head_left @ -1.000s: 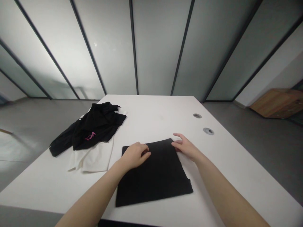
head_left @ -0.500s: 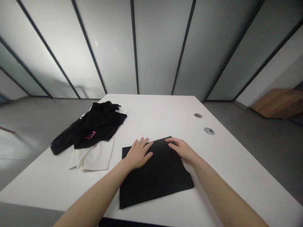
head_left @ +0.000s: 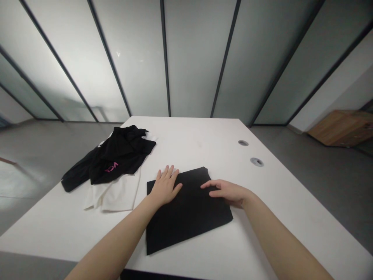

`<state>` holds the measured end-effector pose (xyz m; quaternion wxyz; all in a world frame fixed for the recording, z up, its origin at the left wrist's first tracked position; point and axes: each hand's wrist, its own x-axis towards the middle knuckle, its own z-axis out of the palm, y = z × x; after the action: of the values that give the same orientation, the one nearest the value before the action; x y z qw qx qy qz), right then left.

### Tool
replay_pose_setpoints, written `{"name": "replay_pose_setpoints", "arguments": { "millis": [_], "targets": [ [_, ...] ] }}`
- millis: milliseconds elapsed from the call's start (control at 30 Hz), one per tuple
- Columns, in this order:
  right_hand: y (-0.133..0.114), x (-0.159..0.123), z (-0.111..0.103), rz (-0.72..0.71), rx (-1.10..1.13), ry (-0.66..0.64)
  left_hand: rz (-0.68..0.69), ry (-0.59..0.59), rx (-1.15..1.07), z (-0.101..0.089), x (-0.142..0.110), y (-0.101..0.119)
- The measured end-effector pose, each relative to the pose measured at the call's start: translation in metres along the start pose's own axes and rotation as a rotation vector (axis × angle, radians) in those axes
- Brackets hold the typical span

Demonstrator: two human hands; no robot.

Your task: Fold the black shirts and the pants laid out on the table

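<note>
A folded black cloth (head_left: 189, 212), probably a garment, lies flat on the white table (head_left: 192, 144) in front of me. Its top edge slants up toward the right. My left hand (head_left: 165, 186) rests palm down on its upper left part, fingers spread and the tips at the top edge. At the right edge, my right hand (head_left: 225, 190) hovers over or lightly touches the cloth with thumb and forefinger apart. The other right fingers are partly hidden beneath the hand, and nothing shows in its grasp.
A crumpled black garment (head_left: 116, 155) with pink lettering lies on the left of the table. Under it is white cloth (head_left: 119, 196). Two round grommets (head_left: 257, 161) are set into the tabletop at right. Frosted glass panels (head_left: 192, 58) stand beyond the far edge.
My left hand has uncurled, flattened and shifted slightly left and up. My right hand has moved from the top right corner down along the right edge. The cloth has turned slightly and shifted left.
</note>
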<state>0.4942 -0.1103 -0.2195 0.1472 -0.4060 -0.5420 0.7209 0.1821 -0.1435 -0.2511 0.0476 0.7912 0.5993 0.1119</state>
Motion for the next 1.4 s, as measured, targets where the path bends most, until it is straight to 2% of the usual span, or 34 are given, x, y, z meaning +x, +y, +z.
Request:
{"name": "replay_pose_setpoints", "arguments": {
  "millis": [167,267,367,500,667,733,867,933,1000,1033,1133,1200,1233,1300,1400],
  "targets": [
    [0.015,0.029,-0.005,-0.162,0.063,0.363,0.068,0.14,-0.048,-0.01,-0.002,0.012],
    [0.013,0.032,-0.008,-0.206,0.16,0.466,0.114,0.116,-0.083,-0.014,-0.005,0.018],
    [0.004,0.024,-0.007,-0.17,0.222,0.415,0.127,-0.014,-0.08,-0.014,-0.009,0.019],
    [-0.003,0.013,-0.006,-0.197,0.207,0.326,0.171,-0.189,-0.074,-0.014,-0.012,0.013],
    [-0.001,0.014,-0.005,-0.221,0.224,0.385,0.231,-0.233,-0.084,-0.015,-0.014,0.01],
    [-0.002,0.012,-0.003,-0.184,0.196,0.326,0.283,-0.231,-0.113,-0.018,-0.014,0.013],
    [-0.003,0.007,0.002,-0.107,0.14,0.128,0.456,-0.221,-0.208,-0.023,-0.017,0.028],
    [-0.001,0.009,0.003,-0.131,0.105,0.123,0.488,-0.244,-0.222,-0.021,-0.019,0.038],
    [0.001,0.017,0.003,-0.186,0.014,0.224,0.464,-0.259,-0.194,-0.015,-0.021,0.046],
    [0.002,0.021,0.002,-0.222,-0.054,0.315,0.443,-0.258,-0.172,-0.012,-0.022,0.049],
    [0.005,0.032,0.002,-0.37,-0.331,0.691,0.414,-0.24,-0.134,-0.006,-0.022,0.053],
    [0.007,0.035,0.006,-0.499,-0.541,0.841,0.423,-0.219,-0.164,-0.005,-0.02,0.054],
    [0.008,0.036,0.011,-0.562,-0.636,0.841,0.416,-0.191,-0.198,-0.006,-0.019,0.053],
    [0.014,0.037,0.026,-0.632,-0.777,0.716,0.339,-0.079,-0.286,-0.006,-0.014,0.051],
    [0.025,0.04,0.05,-0.546,-0.937,0.487,0.121,0.138,-0.296,-0.002,-0.007,0.043]
  ]
}}
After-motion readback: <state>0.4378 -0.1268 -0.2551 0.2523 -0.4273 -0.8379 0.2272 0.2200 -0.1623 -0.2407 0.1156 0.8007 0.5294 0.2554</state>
